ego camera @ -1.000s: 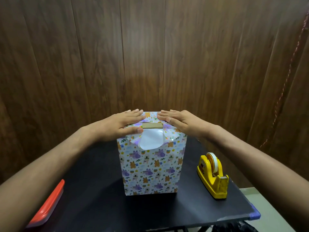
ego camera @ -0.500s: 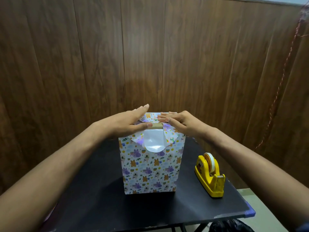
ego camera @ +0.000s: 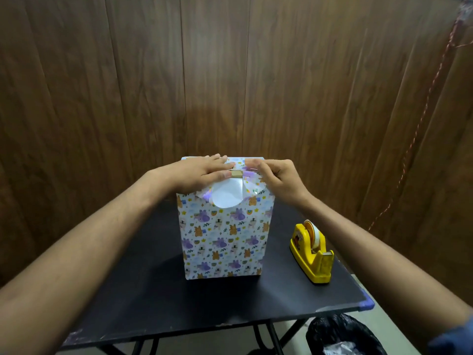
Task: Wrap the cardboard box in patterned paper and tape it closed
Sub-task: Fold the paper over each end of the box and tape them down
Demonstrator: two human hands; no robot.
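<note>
Your left hand (ego camera: 202,172) lies flat, fingers straight, on top of the box (ego camera: 222,237), which stands upright, long axis vertical, mid-tabletop (ego camera: 143,290). Your right hand (ego camera: 277,180) pinches the paper (ego camera: 252,187) with curled fingers. The tape dispenser (ego camera: 312,254) sits right.

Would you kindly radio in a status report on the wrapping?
Left hand flat on box top; right hand pinching paper flap. Wrapped box upright, top flaps untaped, cardboard showing. Tape dispenser beside it, nothing obstructing.
</note>
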